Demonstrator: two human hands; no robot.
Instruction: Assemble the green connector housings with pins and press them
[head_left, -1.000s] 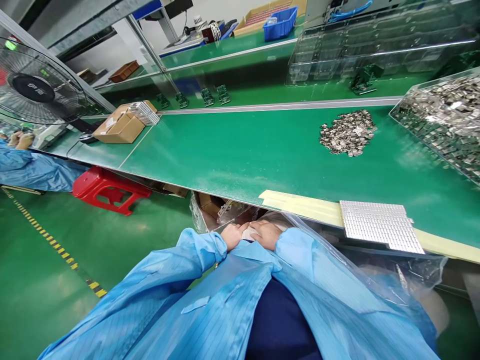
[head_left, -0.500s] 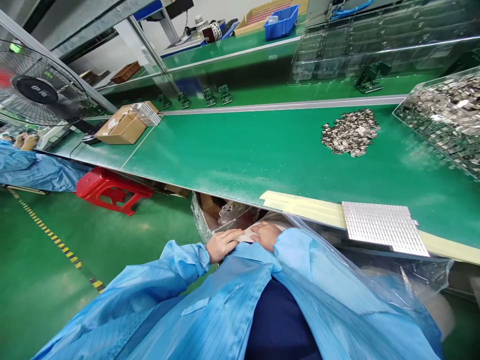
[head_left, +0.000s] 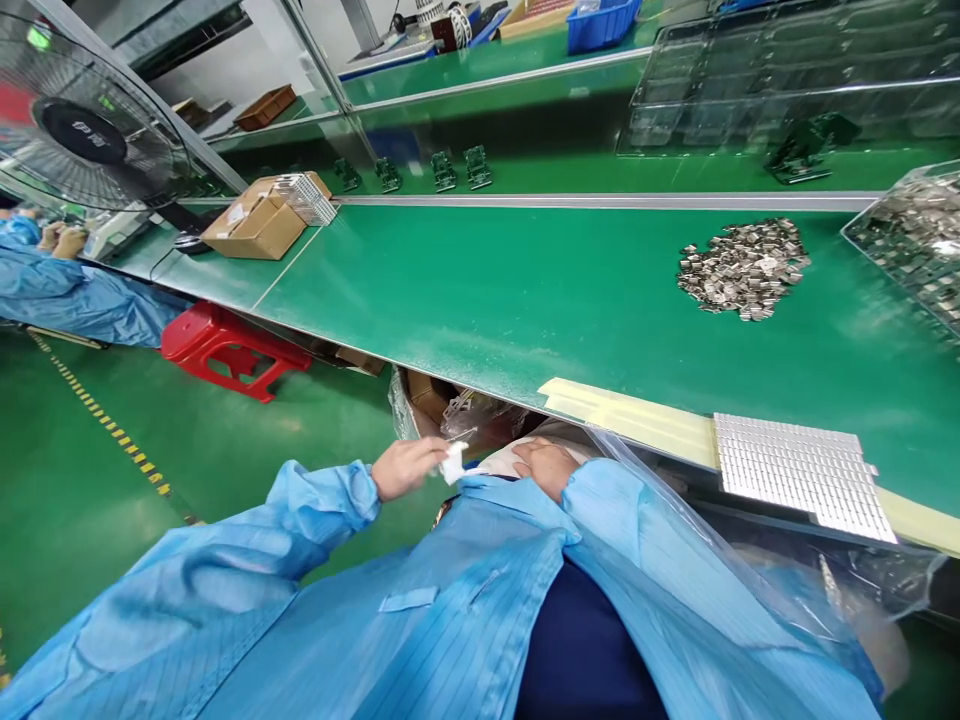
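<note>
My left hand (head_left: 409, 468) is closed, its fingertips pinching a crumpled white piece (head_left: 453, 463) that looks like tissue. It is held out to the left of my lap, below the table edge. My right hand (head_left: 547, 467) lies on the light-coloured cloth (head_left: 499, 460) over my lap, fingers stretched out; nothing shows in it. A silvery gridded metal plate (head_left: 799, 472) lies at the table's front edge, right of my right hand, partly over pale yellow tape (head_left: 630, 415). A heap of small metal parts (head_left: 744, 268) sits farther back on the green table (head_left: 487, 290).
A clear tray of metal parts (head_left: 911, 235) stands at the right. Several circuit boards (head_left: 444, 172) line the back ledge. At left are a cardboard box (head_left: 255, 225), a fan (head_left: 86, 130), a red stool (head_left: 232, 350) and a co-worker's blue sleeve (head_left: 82, 285). Plastic-lined box (head_left: 427, 395) sits under the edge.
My left hand has moved left, away from my lap and right hand, and the white tissue now shows in its fingers. My right hand stays on my lap. The view has shifted slightly.
</note>
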